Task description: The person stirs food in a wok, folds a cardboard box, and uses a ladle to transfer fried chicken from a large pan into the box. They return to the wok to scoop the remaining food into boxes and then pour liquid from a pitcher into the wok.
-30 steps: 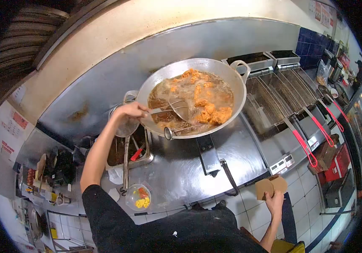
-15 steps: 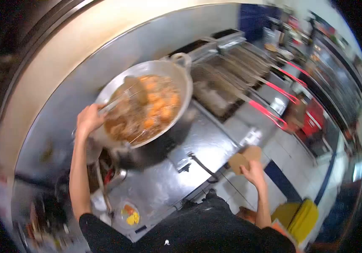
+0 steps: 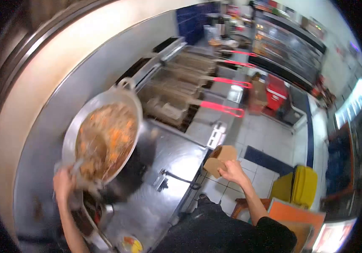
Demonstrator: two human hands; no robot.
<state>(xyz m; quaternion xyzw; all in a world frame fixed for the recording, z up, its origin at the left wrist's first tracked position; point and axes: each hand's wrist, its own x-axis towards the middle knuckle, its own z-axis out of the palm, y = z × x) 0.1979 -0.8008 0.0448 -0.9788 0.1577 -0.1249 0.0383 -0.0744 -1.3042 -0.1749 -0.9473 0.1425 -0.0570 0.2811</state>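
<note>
At the near rim of a large metal wok (image 3: pixel 71 133), my left hand (image 3: pixel 64 184) is closed around the handle of a skimmer (image 3: pixel 96 147). The skimmer's round head, blurred, lies over the bubbling brown liquid. Orange pieces of food (image 3: pixel 115 137) float in the wok's far half. Off the counter's right edge, my right hand (image 3: pixel 233 171) grips an open brown cardboard food box (image 3: pixel 224 155) by its near side, thumb and fingers pinching the wall. The bottom of the box is hidden.
Fryer baskets with red handles (image 3: pixel 223 109) stand beyond the wok. A black hose (image 3: pixel 181 179) lies on the steel counter (image 3: pixel 170 145). A small dish with yellow food (image 3: pixel 135 245) sits at the near edge. A yellow bin (image 3: pixel 304 185) and red cooler (image 3: pixel 275 92) stand right.
The view has swung right, so the wok and fryers appear further left. My left hand has drawn the skimmer down towards the wok's near side. My right hand still holds the box.
</note>
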